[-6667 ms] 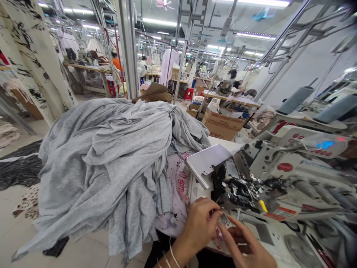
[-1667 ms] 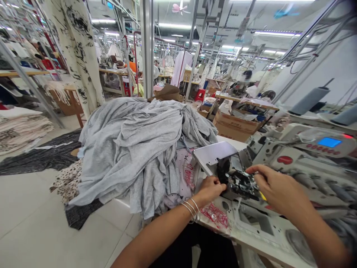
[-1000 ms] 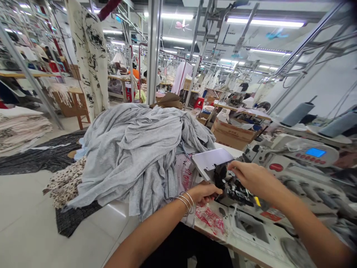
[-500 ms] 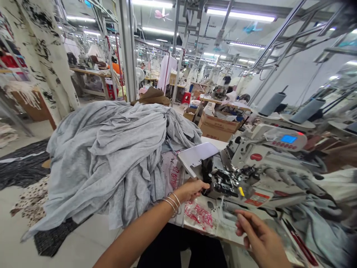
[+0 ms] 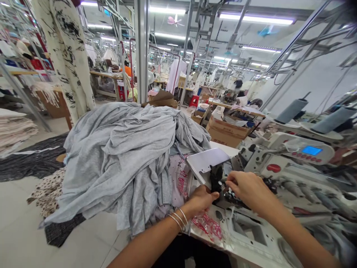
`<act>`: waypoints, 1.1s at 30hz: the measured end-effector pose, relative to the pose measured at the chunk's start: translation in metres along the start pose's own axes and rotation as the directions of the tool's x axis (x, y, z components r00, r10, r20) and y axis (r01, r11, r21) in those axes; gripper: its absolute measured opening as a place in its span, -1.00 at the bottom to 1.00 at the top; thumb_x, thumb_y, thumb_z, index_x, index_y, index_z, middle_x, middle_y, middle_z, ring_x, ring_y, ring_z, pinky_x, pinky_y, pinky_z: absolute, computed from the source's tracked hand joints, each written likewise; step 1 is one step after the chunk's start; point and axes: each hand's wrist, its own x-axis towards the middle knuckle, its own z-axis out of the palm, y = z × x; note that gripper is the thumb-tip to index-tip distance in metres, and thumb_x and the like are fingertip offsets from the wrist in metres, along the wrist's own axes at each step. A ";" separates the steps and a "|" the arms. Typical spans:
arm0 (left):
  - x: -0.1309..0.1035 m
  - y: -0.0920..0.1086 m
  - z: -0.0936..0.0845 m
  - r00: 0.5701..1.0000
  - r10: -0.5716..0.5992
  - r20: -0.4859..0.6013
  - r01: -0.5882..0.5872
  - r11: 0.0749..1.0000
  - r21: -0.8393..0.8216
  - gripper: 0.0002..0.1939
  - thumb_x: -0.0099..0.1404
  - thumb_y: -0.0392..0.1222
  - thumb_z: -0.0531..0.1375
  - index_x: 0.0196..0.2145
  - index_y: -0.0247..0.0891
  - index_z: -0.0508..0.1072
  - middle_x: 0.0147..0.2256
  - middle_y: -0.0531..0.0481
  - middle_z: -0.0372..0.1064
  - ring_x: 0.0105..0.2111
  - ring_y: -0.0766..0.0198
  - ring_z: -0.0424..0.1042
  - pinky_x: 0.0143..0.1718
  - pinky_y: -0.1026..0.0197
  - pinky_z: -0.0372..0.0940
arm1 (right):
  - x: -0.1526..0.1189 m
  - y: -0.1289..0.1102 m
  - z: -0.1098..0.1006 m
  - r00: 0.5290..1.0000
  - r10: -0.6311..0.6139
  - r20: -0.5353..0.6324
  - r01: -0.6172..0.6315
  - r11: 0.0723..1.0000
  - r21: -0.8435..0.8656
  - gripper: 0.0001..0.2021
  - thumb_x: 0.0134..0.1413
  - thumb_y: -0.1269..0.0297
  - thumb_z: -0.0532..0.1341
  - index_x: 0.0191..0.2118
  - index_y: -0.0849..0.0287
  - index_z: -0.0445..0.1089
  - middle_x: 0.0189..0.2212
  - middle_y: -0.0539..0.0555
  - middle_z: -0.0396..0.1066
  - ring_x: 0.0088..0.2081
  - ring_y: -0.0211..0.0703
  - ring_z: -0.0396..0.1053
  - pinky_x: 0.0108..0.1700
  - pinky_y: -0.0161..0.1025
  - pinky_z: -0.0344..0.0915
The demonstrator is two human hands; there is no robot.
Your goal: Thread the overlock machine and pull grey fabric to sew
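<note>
1. The left hand (image 5: 201, 200) sits at the near left side of the sewing machine (image 5: 281, 175), fingers curled in with the tips pinched together just under the dark needle area (image 5: 223, 188). What it pinches is too small to make out. Held this low and close, it seems placed to steady something fine at the mechanism.
2. The right hand (image 5: 245, 188) comes in from the right and rests over the same metal parts, fingers bent and tips pressed together at the mechanism. Whether it grips anything I cannot tell. The two hands almost meet, which suits fiddly two-handed work.
3. A pale metal guard plate (image 5: 208, 160) stands swung up and to the left, just above the hands, leaving the working parts exposed.
4. A big heap of grey fabric (image 5: 122, 156) lies piled on the left end of the surface (image 5: 223, 149), touching the machine's left side, within reach.
5. A clear printed plastic bag (image 5: 208, 225) lies flat on the near edge below the left wrist.
6. Thread cones (image 5: 291, 110) stand at the far right behind the machine.
</note>
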 end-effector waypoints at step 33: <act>-0.003 -0.011 0.021 0.911 0.380 -0.159 -0.252 0.819 0.515 -0.79 0.12 -0.45 0.13 -0.42 -0.29 0.56 -0.40 -0.17 0.48 -0.28 0.07 0.44 -0.26 0.20 0.19 | -0.093 0.022 0.159 0.866 0.492 0.093 -0.228 0.222 0.948 -0.34 -0.08 -0.42 0.09 -0.22 0.14 0.40 -0.25 0.15 0.49 -0.29 0.06 0.46 -0.26 -0.09 0.43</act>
